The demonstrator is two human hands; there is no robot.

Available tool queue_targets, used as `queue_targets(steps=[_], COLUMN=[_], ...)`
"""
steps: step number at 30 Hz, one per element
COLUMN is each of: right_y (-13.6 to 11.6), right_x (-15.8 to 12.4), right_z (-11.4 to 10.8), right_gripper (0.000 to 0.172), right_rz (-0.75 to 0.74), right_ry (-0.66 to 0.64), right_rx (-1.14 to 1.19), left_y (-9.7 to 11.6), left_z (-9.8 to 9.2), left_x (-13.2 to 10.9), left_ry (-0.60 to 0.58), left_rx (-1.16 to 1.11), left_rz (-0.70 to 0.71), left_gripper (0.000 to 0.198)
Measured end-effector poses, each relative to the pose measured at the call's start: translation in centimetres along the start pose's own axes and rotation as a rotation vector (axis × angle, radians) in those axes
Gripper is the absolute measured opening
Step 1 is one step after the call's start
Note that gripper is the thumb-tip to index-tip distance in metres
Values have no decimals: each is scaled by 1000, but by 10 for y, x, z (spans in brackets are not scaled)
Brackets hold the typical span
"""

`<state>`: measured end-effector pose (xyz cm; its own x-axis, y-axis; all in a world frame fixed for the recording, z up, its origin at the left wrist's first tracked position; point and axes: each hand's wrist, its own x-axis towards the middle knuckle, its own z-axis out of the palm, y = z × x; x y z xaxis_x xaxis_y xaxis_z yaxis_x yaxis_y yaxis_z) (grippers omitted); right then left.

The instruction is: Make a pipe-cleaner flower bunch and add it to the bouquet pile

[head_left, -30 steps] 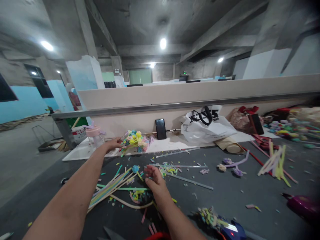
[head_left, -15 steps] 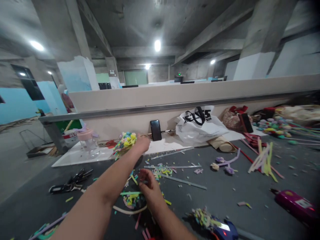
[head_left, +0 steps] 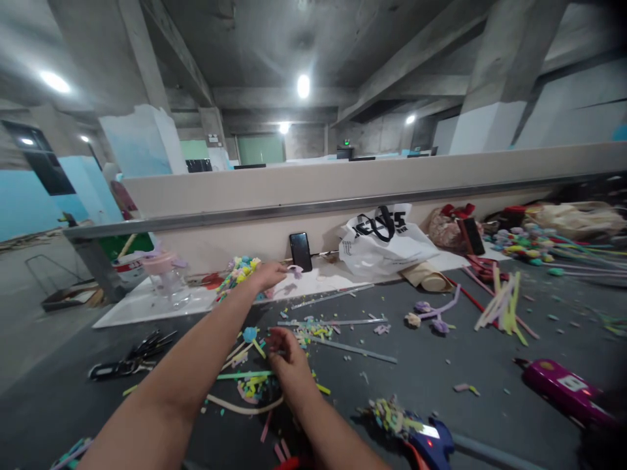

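My left hand (head_left: 268,277) reaches forward to the white sheet at the back of the table, fingers closed. A small purple fuzzy piece (head_left: 295,270) shows at its fingertips. Just left of that hand is a bunch of yellow, blue and pink fuzzy flowers (head_left: 240,269), partly covered by the hand. Closer to me, my right hand (head_left: 289,358) is half curled with thumb and fingers apart, and I see nothing in it. Beside it lie a green chenille stem (head_left: 245,375), a blue fuzzy ball (head_left: 250,335) and a pile of cut bits (head_left: 255,388).
A phone (head_left: 300,252) leans on the back panel, right of which is a white bag (head_left: 386,245). Clear glue sticks (head_left: 355,350) lie mid-table. A blue glue gun (head_left: 426,440) and a purple glue gun (head_left: 563,388) are at right. Scissors (head_left: 142,352) and a clear cup (head_left: 169,284) are left.
My left hand has turned flatter, and the purple piece now shows beyond its fingertips. The right hand stays nearly in place. The whole view has shifted slightly.
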<state>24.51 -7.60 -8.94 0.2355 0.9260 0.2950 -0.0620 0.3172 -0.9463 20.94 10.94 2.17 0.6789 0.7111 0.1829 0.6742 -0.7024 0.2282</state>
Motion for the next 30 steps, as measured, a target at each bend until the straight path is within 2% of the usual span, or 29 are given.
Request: queue_targets(steps=[2, 5, 9, 12, 20, 30], right_y=[-2, -5, -7, -9, -13, -9], right_x=[0, 0, -1, -2, -5, -7], right_z=[0, 1, 1, 1, 1, 3], right_gripper=[41, 40, 40, 38, 38, 39], right_rz=[7, 1, -8, -15, -55, -146], right_ry=[7, 11, -2, -4, -27, -38], right_rx=[-1, -4, -17, -38, -119, -257], left_y=[-1, -1, -2, -4, -8, -6], left_z=[-13, -21, -17, -12, 1, 16], left_x=[-12, -30, -46, -52, -58, -51], left_ry=[47, 123, 179, 175, 105, 45], left_rx=[-225, -536, -826, -946, -1034, -897], left_rz=[6, -11, -65, -116, -225, -245], left_gripper=[27, 27, 25, 21, 23, 27])
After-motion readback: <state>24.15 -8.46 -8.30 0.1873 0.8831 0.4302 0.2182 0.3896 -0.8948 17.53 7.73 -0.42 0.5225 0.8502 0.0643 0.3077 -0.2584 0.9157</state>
